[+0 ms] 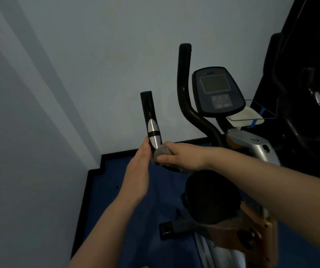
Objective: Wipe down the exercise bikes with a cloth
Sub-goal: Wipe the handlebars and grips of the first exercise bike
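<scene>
An exercise bike [256, 149] stands in front of me with a dark console [216, 89] and black curved handlebars. Its left handlebar grip [149, 111] is black with a silver sensor patch [154, 133]. My left hand [139, 171] rests flat against the left side of that grip's lower end, fingers straight. My right hand [180, 156] is closed around a grey cloth [161, 152], which is pressed on the bar just below the silver patch. The bar under the cloth is hidden.
A pale wall corner lies to the left and behind the bike. Blue floor [128, 200] with a black skirting edge lies below. A second dark machine [310, 93] stands close at the right. A folded pale cloth [246, 118] lies behind the console.
</scene>
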`<action>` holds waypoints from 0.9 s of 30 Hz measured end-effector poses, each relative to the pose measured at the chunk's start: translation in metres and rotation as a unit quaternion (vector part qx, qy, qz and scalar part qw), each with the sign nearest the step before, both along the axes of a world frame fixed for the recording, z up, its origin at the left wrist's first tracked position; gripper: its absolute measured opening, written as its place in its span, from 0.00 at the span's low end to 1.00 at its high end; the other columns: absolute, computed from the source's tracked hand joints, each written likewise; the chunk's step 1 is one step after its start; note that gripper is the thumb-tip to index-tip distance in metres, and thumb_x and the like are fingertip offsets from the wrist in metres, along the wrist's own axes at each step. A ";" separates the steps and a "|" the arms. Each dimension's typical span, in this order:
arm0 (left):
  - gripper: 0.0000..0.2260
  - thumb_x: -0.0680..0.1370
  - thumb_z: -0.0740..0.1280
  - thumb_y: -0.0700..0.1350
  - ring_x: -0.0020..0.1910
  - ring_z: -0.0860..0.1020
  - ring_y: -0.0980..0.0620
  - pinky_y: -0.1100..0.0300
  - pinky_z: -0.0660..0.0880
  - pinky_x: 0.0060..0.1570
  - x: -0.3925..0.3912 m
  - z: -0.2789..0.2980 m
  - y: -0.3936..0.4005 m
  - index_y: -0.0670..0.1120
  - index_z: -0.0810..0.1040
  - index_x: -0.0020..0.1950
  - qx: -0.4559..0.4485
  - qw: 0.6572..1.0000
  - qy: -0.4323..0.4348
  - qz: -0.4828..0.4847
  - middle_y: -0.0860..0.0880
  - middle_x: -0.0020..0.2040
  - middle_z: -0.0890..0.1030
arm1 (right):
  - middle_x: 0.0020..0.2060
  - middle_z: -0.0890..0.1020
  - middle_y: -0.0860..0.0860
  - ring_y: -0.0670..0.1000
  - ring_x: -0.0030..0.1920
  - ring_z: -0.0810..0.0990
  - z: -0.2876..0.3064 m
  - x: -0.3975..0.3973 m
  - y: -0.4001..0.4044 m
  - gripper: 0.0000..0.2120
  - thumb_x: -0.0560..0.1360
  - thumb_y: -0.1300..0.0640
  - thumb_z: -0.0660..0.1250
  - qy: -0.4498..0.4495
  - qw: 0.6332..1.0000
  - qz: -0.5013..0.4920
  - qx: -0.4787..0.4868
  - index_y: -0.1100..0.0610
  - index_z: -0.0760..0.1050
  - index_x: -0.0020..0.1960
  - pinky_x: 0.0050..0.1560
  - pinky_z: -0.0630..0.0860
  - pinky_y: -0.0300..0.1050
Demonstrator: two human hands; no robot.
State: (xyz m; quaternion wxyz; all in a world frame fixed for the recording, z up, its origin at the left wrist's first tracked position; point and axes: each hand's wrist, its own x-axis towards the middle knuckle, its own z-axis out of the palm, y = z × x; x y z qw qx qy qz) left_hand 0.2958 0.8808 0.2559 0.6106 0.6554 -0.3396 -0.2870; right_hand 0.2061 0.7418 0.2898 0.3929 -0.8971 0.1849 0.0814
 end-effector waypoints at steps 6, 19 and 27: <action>0.32 0.71 0.50 0.69 0.62 0.71 0.71 0.71 0.66 0.64 -0.009 0.001 0.012 0.61 0.68 0.73 0.014 0.999 -0.024 0.024 0.61 0.68 0.73 | 0.44 0.72 0.42 0.41 0.43 0.72 0.024 -0.033 -0.032 0.15 0.78 0.53 0.65 0.151 0.968 0.151 -0.132 0.48 0.67 0.63 0.43 0.69 0.39; 0.09 0.82 0.62 0.46 0.55 0.77 0.62 0.70 0.72 0.54 -0.012 0.020 -0.029 0.51 0.80 0.57 -0.020 0.971 -0.238 0.006 0.53 0.54 0.81 | 0.61 0.72 0.47 0.46 0.60 0.71 0.031 -0.060 -0.033 0.24 0.78 0.56 0.66 0.004 0.988 0.123 -0.097 0.46 0.65 0.72 0.62 0.67 0.39; 0.24 0.80 0.52 0.58 0.41 0.76 0.55 0.47 0.49 0.75 -0.029 -0.008 -0.058 0.54 0.82 0.34 0.173 0.748 -0.639 0.049 0.57 0.30 0.79 | 0.57 0.77 0.44 0.39 0.58 0.75 0.037 -0.124 -0.042 0.22 0.74 0.57 0.72 -0.303 0.936 -0.145 -0.104 0.44 0.75 0.66 0.57 0.71 0.31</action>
